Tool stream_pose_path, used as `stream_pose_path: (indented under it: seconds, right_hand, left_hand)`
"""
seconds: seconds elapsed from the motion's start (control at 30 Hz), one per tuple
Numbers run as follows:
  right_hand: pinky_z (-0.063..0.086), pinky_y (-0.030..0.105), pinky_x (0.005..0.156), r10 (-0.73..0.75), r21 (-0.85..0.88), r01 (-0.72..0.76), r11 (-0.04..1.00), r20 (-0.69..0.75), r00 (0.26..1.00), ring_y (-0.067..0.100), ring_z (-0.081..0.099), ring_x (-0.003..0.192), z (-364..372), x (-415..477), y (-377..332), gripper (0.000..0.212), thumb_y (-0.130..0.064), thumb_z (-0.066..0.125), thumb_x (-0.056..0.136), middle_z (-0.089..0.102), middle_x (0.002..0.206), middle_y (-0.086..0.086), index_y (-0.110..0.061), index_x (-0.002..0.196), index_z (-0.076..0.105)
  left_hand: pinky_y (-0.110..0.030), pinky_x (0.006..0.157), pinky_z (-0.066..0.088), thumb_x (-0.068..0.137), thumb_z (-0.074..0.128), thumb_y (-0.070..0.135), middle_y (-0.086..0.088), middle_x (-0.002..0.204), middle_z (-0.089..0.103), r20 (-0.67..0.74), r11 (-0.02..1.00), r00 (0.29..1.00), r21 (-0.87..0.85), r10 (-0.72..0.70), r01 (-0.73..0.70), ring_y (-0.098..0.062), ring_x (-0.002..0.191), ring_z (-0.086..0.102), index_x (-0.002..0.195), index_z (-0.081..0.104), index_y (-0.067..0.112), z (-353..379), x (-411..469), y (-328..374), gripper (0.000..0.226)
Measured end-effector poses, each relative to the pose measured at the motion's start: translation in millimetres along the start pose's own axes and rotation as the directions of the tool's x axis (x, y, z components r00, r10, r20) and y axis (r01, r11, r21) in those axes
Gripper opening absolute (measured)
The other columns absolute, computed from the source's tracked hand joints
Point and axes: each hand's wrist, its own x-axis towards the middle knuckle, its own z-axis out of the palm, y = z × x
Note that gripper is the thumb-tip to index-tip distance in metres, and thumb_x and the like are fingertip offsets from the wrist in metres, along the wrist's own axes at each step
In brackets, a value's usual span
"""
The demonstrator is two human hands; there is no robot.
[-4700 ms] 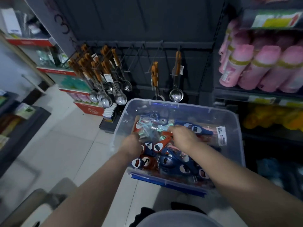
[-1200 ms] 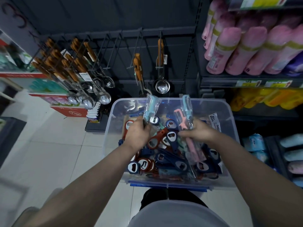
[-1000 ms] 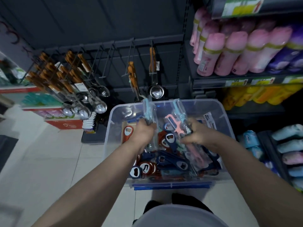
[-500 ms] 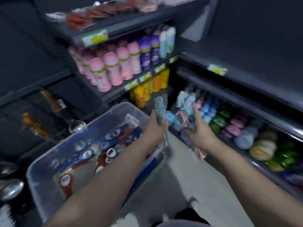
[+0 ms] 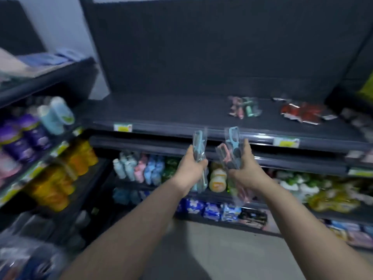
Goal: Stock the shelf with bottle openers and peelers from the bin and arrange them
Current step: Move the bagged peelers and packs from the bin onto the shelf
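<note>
Delivery step, I judge: left hand (image 5: 190, 170), grip curled round clear-bagged pale blue peelers (image 5: 198, 145); right hand (image 5: 245, 171) gripping bagged blue and pink peelers (image 5: 232, 147), both near the dark shelf (image 5: 161, 114) edge; next, lay them beside the pink-green packets (image 5: 244, 107) there

Your left hand (image 5: 191, 168) grips a bagged blue peeler (image 5: 198, 141), held upright. Your right hand (image 5: 246, 170) grips a bundle of bagged peelers (image 5: 232, 146), one blue and one pink. Both hands are raised before the front edge of the dark shelf (image 5: 161, 112). On that shelf, at 1 o'clock from your hands, lies a small pile of peeler packets (image 5: 244, 108). At 2 o'clock, apart from it, lie red packets (image 5: 302, 113). A yellow price label (image 5: 122, 127) marks the shelf edge at 10 o'clock. Orange bottles (image 5: 80, 156) stand at 9 o'clock, blurred.
</note>
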Motion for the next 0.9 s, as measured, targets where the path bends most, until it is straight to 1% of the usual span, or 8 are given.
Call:
stream_pose_path:
  seconds: [0.1, 0.27, 0.4, 0.57, 0.63, 0.73, 0.8, 0.9]
  right_hand:
    - [0.032, 0.022, 0.095, 0.000, -0.034, -0.003, 0.999, -0.090, 0.996, 0.025, 0.037, 0.135, -57.9, 23.7, 27.0, 0.102, -0.010, 0.065, 0.086, 0.029, 0.152, 0.009, -0.017, 0.152, -0.013]
    - [0.045, 0.038, 0.101, 0.028, -0.002, -0.028, 1.000, -0.175, 0.984, 0.028, 0.045, 0.130, -117.7, 66.6, 55.6, 0.101, -0.014, 0.063, 0.087, 0.028, 0.155, 0.006, -0.026, 0.151, -0.015]
    - [0.042, 0.037, 0.103, 0.048, 0.007, -0.047, 0.999, -0.169, 0.984, 0.027, 0.037, 0.137, -141.2, 105.7, 65.7, 0.102, -0.011, 0.062, 0.087, 0.021, 0.157, 0.005, -0.027, 0.151, -0.016]
    - [0.039, 0.036, 0.105, 0.084, 0.022, -0.082, 0.996, -0.169, 0.982, 0.025, 0.033, 0.139, -152.1, 168.4, 63.1, 0.103, -0.007, 0.062, 0.087, 0.019, 0.158, 0.006, -0.026, 0.151, -0.017]
    - [0.045, 0.034, 0.096, 0.101, 0.041, -0.095, 0.995, -0.183, 0.978, 0.027, 0.036, 0.137, -153.6, 198.5, 58.5, 0.105, -0.005, 0.061, 0.087, 0.019, 0.158, 0.005, -0.028, 0.149, -0.021]
    - [0.042, 0.027, 0.086, 0.117, -0.011, -0.122, 0.992, -0.219, 0.969, 0.030, 0.046, 0.128, -153.8, 247.6, 48.1, 0.106, -0.005, 0.061, 0.087, 0.025, 0.155, 0.009, -0.027, 0.148, -0.023]
    - [0.045, 0.030, 0.087, 0.133, -0.049, -0.148, 0.988, -0.226, 0.965, 0.031, 0.051, 0.122, -153.3, 282.6, 40.5, 0.104, -0.007, 0.060, 0.087, 0.032, 0.150, 0.013, -0.026, 0.149, -0.021]
    - [0.044, 0.035, 0.096, 0.155, -0.087, -0.174, 0.981, -0.189, 0.970, 0.032, 0.050, 0.122, -148.9, 326.6, 33.7, 0.094, -0.014, 0.057, 0.088, 0.040, 0.141, 0.015, -0.026, 0.152, -0.011]
  left_hand:
    - [-0.044, 0.100, 0.048, 0.093, 0.056, 0.027, -0.001, 0.138, 0.052, 0.042, 1.000, 0.999, 0.022, 0.014, -0.015, -0.022, 0.115, 0.057, 0.148, 0.028, 0.028, 55.1, 41.3, 31.2, 0.062]
    - [-0.033, 0.106, 0.040, 0.095, 0.055, 0.026, 0.006, 0.145, 0.040, 0.083, 0.998, 0.995, 0.027, 0.053, -0.055, -0.017, 0.124, 0.050, 0.153, 0.013, 0.030, 119.0, 85.4, 75.6, 0.072]
    - [-0.040, 0.109, 0.039, 0.096, 0.055, 0.028, 0.005, 0.149, 0.038, 0.084, 0.998, 0.996, 0.056, 0.018, -0.022, -0.019, 0.127, 0.048, 0.153, 0.011, 0.032, 136.9, 125.6, 88.7, 0.073]
    - [-0.028, 0.104, 0.036, 0.096, 0.054, 0.029, 0.005, 0.149, 0.037, 0.042, 0.990, 0.999, 0.140, 0.011, -0.017, -0.019, 0.131, 0.045, 0.154, 0.010, 0.029, 130.9, 193.3, 102.6, 0.073]
    - [-0.030, 0.101, 0.040, 0.095, 0.055, 0.030, 0.004, 0.148, 0.039, 0.029, 0.985, 1.000, 0.169, 0.012, -0.017, -0.020, 0.126, 0.050, 0.153, 0.013, 0.031, 126.7, 225.8, 106.9, 0.071]
    - [-0.038, 0.091, 0.053, 0.087, 0.056, 0.038, 0.006, 0.134, 0.056, 0.037, 0.967, 0.999, 0.254, 0.026, -0.034, -0.014, 0.102, 0.063, 0.146, 0.027, 0.038, 123.5, 276.8, 110.6, 0.065]
    - [-0.039, 0.086, 0.055, 0.083, 0.055, 0.041, 0.007, 0.124, 0.062, 0.046, 0.945, 0.999, 0.324, 0.025, -0.038, -0.014, 0.095, 0.065, 0.143, 0.030, 0.041, 123.5, 311.3, 112.6, 0.065]
    - [-0.039, 0.089, 0.053, 0.089, 0.050, 0.044, 0.004, 0.117, 0.064, 0.064, 0.896, 0.996, 0.437, 0.054, -0.077, -0.022, 0.098, 0.065, 0.146, 0.024, 0.038, 127.9, 347.1, 120.6, 0.064]
